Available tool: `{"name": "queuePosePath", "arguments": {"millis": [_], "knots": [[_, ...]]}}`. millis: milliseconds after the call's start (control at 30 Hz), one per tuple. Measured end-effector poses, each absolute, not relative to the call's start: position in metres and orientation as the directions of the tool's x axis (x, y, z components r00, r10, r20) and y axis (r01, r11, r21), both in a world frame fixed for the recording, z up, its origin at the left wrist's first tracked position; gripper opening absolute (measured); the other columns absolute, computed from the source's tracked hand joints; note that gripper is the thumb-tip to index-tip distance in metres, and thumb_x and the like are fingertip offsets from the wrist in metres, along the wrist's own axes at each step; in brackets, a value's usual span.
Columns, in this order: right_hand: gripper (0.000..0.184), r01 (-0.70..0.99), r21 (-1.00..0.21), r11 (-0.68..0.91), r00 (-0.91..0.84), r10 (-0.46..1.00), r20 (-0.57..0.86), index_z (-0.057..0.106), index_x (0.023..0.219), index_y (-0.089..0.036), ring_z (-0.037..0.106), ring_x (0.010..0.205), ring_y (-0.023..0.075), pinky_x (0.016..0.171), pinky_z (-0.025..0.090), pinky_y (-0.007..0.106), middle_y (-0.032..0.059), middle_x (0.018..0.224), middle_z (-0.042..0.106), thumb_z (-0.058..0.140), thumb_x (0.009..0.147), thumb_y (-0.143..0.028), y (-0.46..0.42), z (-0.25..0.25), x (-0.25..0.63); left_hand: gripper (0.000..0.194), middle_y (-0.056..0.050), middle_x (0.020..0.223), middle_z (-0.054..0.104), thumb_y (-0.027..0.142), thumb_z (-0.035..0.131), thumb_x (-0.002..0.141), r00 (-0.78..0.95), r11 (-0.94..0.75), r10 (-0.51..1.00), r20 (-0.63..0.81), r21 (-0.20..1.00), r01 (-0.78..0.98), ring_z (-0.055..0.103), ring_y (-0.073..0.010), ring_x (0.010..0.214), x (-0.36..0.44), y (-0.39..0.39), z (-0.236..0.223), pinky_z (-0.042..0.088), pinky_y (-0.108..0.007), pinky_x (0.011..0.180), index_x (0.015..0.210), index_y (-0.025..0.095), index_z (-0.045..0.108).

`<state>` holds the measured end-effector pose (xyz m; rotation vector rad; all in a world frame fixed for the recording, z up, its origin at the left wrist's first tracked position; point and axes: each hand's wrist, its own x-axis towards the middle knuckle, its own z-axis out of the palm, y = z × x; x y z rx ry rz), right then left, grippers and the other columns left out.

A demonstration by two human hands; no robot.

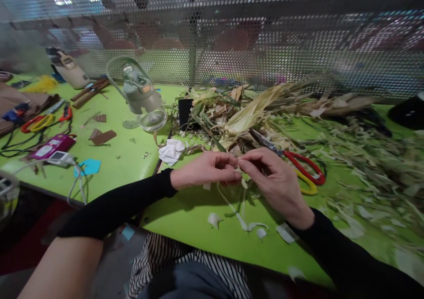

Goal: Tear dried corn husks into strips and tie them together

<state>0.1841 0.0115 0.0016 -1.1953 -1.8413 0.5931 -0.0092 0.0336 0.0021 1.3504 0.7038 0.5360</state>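
Observation:
My left hand and my right hand meet fingertip to fingertip above the green table, both pinched closed. Between them is a pale, thin corn husk strip, largely covered by the fingers. Narrow ends of husk dangle below toward the tabletop. Just beyond my right hand lie scissors with red and yellow handles, their blades pointing into the husks. A heap of dried corn husks spreads behind both hands. A crumpled white tissue rests past my left wrist.
A clear water bottle with a looped handle stands at back left, near a black box-like object. Further left are a purple device with cables, more scissors and a beige bottle. Husk shreds litter the right. A perforated screen borders the back.

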Motion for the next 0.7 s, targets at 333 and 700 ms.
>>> {"name": "queuePosePath", "arguments": {"millis": [333, 700], "knots": [[0.018, 0.466, -0.766, 0.444, -0.249, 0.896, 0.368, 0.067, 0.085, -0.024, 0.061, 0.076, 0.0183, 0.068, 0.049, 0.032, 0.0038, 0.085, 0.067, 0.064, 0.092, -0.040, 0.0106, 0.0036, 0.1851, 0.017, 0.002, 0.072, 0.066, 0.026, 0.067, 0.089, 0.654, 0.129, 0.743, -0.141, 0.989, 0.066, 0.059, -0.0055, 0.063, -0.0077, 0.0298, 0.0064, 0.049, -0.020, 0.067, 0.098, 0.013, 0.072], [0.027, 0.390, -0.893, 0.226, -0.149, 0.972, 0.181, 0.067, 0.089, -0.023, 0.062, 0.071, 0.0169, 0.064, 0.051, 0.029, 0.0026, 0.082, 0.068, 0.063, 0.092, -0.050, 0.0132, 0.0068, 0.1866, 0.015, -0.002, 0.083, 0.072, 0.023, 0.068, 0.088, 0.623, 0.268, 0.758, -0.191, 0.963, -0.031, 0.064, -0.0069, 0.072, 0.0002, 0.0260, 0.0000, 0.053, -0.023, 0.077, 0.097, 0.012, 0.073]]}}
